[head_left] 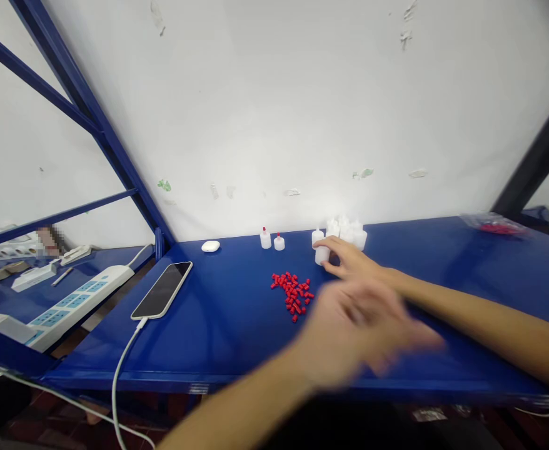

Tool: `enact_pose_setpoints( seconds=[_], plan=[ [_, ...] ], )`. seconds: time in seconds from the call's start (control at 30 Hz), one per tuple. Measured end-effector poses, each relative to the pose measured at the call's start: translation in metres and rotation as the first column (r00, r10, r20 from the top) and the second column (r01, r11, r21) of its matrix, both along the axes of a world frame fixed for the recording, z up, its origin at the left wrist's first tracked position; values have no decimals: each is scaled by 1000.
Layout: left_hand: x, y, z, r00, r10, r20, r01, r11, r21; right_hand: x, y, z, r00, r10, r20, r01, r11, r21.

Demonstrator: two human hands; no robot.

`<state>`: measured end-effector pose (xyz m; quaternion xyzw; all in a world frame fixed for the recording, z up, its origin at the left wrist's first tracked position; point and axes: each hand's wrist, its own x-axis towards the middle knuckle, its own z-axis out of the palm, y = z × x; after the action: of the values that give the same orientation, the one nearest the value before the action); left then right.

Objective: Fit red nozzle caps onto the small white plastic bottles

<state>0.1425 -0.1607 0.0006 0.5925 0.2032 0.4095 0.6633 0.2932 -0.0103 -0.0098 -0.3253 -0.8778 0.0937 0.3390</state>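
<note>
My right hand (337,255) reaches in from the right, its thumb and fingers closed around a small white bottle (322,255). Close behind that bottle stands another white bottle (317,235), beside a cluster of white bottles (353,235) partly covered by the hand. In the foreground my left hand (359,328) is smeared by motion, so its fingers and anything in them cannot be made out. Beyond it lies a loose pile of small red caps (292,290). Farther back, two white bottles with red caps (266,239) stand near the wall.
On the blue table (237,325) are a phone (162,290) with a white cable (123,362) and a white earphone case (211,246). A clear bag with red contents (497,227) lies at the far right. A power strip (80,303) sits to the left, past a blue metal frame.
</note>
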Motion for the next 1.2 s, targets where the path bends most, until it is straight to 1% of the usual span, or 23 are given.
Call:
enact_pose_setpoints(
  seconds=[0.03, 0.07, 0.1, 0.13, 0.17, 0.2, 0.23, 0.3, 0.37, 0.4, 0.43, 0.5, 0.57, 0.6, 0.67, 0.73, 0.8, 0.83, 0.93, 1.0, 1.07, 1.13, 1.2],
  plan=[
    [-22, 32, 14, 990, 141, -16, -141, 989, 39, -3, 1, 4, 998, 9, -69, -9, 1000, -3],
    [-45, 61, 26, 948, 318, -32, -314, 945, 88, -8, 2, 10, 990, 19, -141, -21, 1000, -8],
    [-68, 87, 33, 876, 482, -18, -476, 871, 119, -13, 3, 17, 976, 27, -215, -31, 999, -15],
    [-89, 109, 36, 805, 592, -19, -588, 803, 95, -20, 4, 25, 960, 40, -277, -46, 999, -16],
    [-105, 126, 37, 747, 663, -44, -662, 748, 43, -28, 5, 34, 942, 57, -331, -65, 998, -12],
    [-118, 138, 35, 714, 697, -66, -699, 715, -2, -37, 6, 41, 920, 77, -384, -84, 996, 0],
    [-126, 145, 33, 730, 675, -107, -682, 730, -44, -48, 7, 48, 903, 91, -421, -97, 995, 7],
    [-132, 151, 28, 802, 570, -179, -590, 802, -88, -71, 10, 55, 883, 141, -448, -150, 989, 15],
    [-130, 151, 27, 842, 508, -181, -525, 849, -54, -94, 12, 53, 876, 225, -428, -243, 970, 12],
    [-127, 151, 27, 849, 502, -163, -512, 859, -19, -105, 14, 50, 877, 257, -407, -278, 961, 7],
    [-124, 151, 28, 853, 504, -138, -507, 862, 15, -114, 15, 45, 878, 260, -402, -286, 958, -6],
    [-120, 154, 28, 848, 521, -93, -518, 853, 54, -128, 17, 35, 861, 241, -448, -299, 952, -62],
    [-118, 158, 25, 827, 558, -67, -556, 830, 47, -133, 18, 26, 852, 241, -465, -324, 940, -107],
    [-117, 160, 22, 809, 586, -56, -585, 811, 30, -133, 18, 23, 855, 246, -455, -326, 939, -105],
    [-115, 163, 16, 766, 643, -18, -643, 766, -5, -130, 16, 18, 881, 263, -394, -305, 951, -46],
    [-115, 164, 10, 730, 682, 41, -682, 731, -24, -125, 13, 17, 916, 272, -296, -274, 961, 35],
    [-118, 164, 6, 717, 693, 83, -696, 718, 10, -123, 9, 19, 948, 250, -195, -240, 968, 73],
    [-121, 164, 6, 720, 689, 83, -693, 719, 49, -123, 8, 21, 962, 228, -153, -219, 973, 70],
    [-134, 159, 9, 752, 659, 5, -644, 732, 222, -124, 4, 29, 979, 180, -98, -182, 983, -13],
    [-142, 156, 14, 766, 640, -62, -590, 737, 329, -125, 3, 35, 970, 207, -130, -219, 972, -86],
    [-148, 154, 17, 762, 639, -104, -561, 731, 388, -124, 4, 40, 953, 229, -197, -255, 960, -118],
    [-153, 156, 17, 736, 665, -125, -578, 713, 396, -120, 8, 45, 942, 195, -273, -232, 966, -112],
    [-158, 160, 13, 698, 703, -138, -618, 689, 378, -114, 14, 49, 943, 133, -305, -170, 981, -96]
  ],
)
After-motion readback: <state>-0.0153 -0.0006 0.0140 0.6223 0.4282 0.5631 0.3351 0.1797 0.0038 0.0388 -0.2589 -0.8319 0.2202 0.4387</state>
